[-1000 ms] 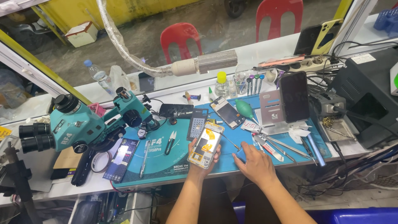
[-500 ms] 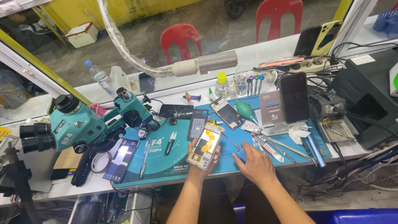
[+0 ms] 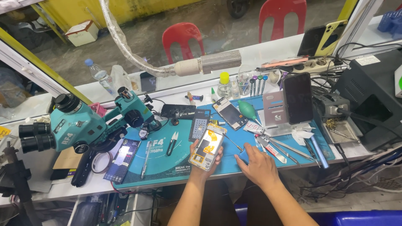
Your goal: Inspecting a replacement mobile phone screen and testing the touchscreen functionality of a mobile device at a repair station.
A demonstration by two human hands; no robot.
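While left hand (image 3: 200, 165) cradles opened phone (image 3: 208, 147), right hand (image 3: 258, 165) prob. rests flat.

An opened phone (image 3: 208, 147) sits just below the centre of the frame, tilted with its top toward the upper right. Its white frame surrounds exposed insides with orange-yellow patches and a dark block. It is raised above the blue mat (image 3: 167, 163), gripped at its lower end.

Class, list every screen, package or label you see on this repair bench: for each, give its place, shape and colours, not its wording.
Opened phone: held in the left hand over the blue mat; white frame, orange parts.
Dark phone: propped upright right of centre; black blank screen.
Flat box: lying on the mat's left end; dark blue, rectangular.
Phone: flat at the mat's back; dark, open.
Label: on the black machine at right; small, white.
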